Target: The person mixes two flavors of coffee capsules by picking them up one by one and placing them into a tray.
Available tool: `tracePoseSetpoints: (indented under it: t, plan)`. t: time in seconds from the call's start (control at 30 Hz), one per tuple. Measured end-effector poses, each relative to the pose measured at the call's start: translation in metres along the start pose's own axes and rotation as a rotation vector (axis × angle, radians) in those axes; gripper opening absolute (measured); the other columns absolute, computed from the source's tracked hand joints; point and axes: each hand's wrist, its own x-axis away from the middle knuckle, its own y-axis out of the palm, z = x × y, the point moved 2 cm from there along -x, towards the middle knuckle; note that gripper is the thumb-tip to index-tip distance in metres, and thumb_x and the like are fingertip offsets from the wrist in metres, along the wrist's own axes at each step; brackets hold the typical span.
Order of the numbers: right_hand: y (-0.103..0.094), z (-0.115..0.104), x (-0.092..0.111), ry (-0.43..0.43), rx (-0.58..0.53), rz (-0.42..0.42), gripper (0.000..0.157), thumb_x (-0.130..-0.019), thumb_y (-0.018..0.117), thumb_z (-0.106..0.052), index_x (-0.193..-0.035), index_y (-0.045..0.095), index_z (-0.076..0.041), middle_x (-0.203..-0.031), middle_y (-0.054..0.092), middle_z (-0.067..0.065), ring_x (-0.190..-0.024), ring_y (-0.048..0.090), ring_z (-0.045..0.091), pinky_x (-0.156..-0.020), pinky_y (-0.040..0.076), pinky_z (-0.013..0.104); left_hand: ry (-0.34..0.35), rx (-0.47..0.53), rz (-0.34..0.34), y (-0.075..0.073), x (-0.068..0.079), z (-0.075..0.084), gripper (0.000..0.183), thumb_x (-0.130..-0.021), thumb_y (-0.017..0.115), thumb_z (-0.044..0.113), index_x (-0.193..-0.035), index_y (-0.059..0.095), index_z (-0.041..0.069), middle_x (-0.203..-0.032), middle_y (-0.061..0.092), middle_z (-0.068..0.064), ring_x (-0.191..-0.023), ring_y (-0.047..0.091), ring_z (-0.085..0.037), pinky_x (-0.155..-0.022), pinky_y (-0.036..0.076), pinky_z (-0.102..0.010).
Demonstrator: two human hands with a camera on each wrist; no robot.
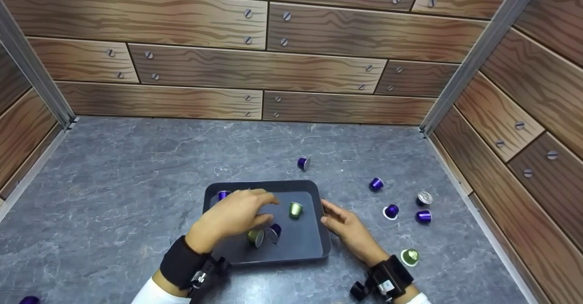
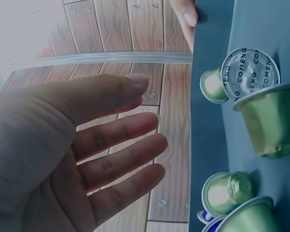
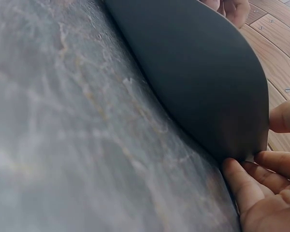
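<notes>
My left hand (image 1: 239,210) hovers over the dark grey tray (image 1: 322,238), fingers loosely extended and holding nothing. Below it in the tray lie a green coffee capsule (image 1: 256,237) and a purple capsule (image 1: 275,229). Another green capsule (image 1: 295,210) stands to the right of the fingertips, and a purple one (image 1: 223,195) shows by the far left corner, partly behind the hand. The left wrist view has a capsule with a printed silver lid (image 2: 250,72). At the tray's right side, my right hand (image 1: 348,231) touches the outer wall with thumb and fingertips (image 3: 239,179).
Right of the tray lie several loose capsules: purple ones (image 1: 376,184), a silver-topped one (image 1: 424,198) and a green one (image 1: 410,256). One purple capsule (image 1: 303,163) sits beyond the tray's far edge, another (image 1: 30,300) at bottom left. Wood-patterned walls (image 1: 319,72) enclose the marbled surface.
</notes>
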Motion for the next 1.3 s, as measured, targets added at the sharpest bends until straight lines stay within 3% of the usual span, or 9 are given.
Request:
tracePoseSetpoints:
  t: [0.3,0.5,0.7,0.97,1.13,1.3]
  plan:
    - [0.0,0.0,0.0,-0.008,-0.022,-0.011,0.053,-0.091,0.046,-0.001,-0.134,0.019,0.014,-0.135,0.025,0.032,-0.123,0.028,0.042,-0.095,0.038,0.026,0.02,-0.041,0.083,-0.005,0.007,-0.004,0.029,-0.087,0.057,0.029,-0.113,0.057,0.019,-0.108,0.057,0.005,-0.082,0.057,-0.007,-0.067,0.049,-0.021]
    - [-0.006,0.013,-0.003,-0.014,-0.024,0.009,0.054,-0.09,0.049,-0.006,-0.135,0.023,0.01,-0.135,0.03,0.029,-0.122,0.033,0.039,-0.095,0.038,0.03,0.001,-0.098,0.141,-0.007,0.012,-0.008,0.03,-0.085,0.06,0.031,-0.113,0.058,0.02,-0.109,0.057,0.004,-0.095,0.056,-0.013,-0.077,0.049,-0.028]
    - [-0.01,0.024,-0.005,-0.027,-0.012,0.03,0.057,-0.089,0.054,-0.013,-0.136,0.027,0.006,-0.134,0.034,0.026,-0.12,0.039,0.034,-0.094,0.04,0.029,0.006,-0.175,0.207,-0.01,0.018,-0.012,0.042,-0.084,0.06,0.037,-0.118,0.056,0.014,-0.117,0.055,-0.005,-0.107,0.052,-0.022,-0.092,0.042,-0.036]
    - [-0.009,0.025,-0.005,-0.015,-0.025,0.024,0.06,-0.088,0.056,-0.015,-0.136,0.027,0.006,-0.134,0.034,0.027,-0.12,0.038,0.035,-0.094,0.039,0.034,-0.071,-0.231,0.158,-0.01,0.031,-0.015,0.06,-0.084,0.048,0.053,-0.13,0.046,0.014,-0.129,0.047,-0.008,-0.119,0.042,-0.03,-0.098,0.033,-0.049]
    - [-0.008,0.02,-0.005,-0.011,-0.03,0.016,0.054,-0.09,0.05,-0.005,-0.135,0.024,0.009,-0.134,0.031,0.029,-0.12,0.036,0.039,-0.094,0.039,0.033,-0.15,-0.219,0.143,-0.01,0.044,-0.02,0.065,-0.082,0.047,0.056,-0.133,0.043,0.016,-0.134,0.042,-0.007,-0.124,0.035,-0.031,-0.101,0.025,-0.053]
    - [-0.003,0.007,-0.002,-0.011,-0.035,-0.003,0.053,-0.09,0.046,0.0,-0.135,0.02,0.012,-0.135,0.026,0.033,-0.122,0.03,0.042,-0.098,0.033,0.042,-0.206,-0.228,0.12,-0.011,0.055,-0.024,0.065,-0.083,0.045,0.057,-0.135,0.04,0.019,-0.137,0.038,-0.007,-0.126,0.031,-0.031,-0.101,0.022,-0.056]
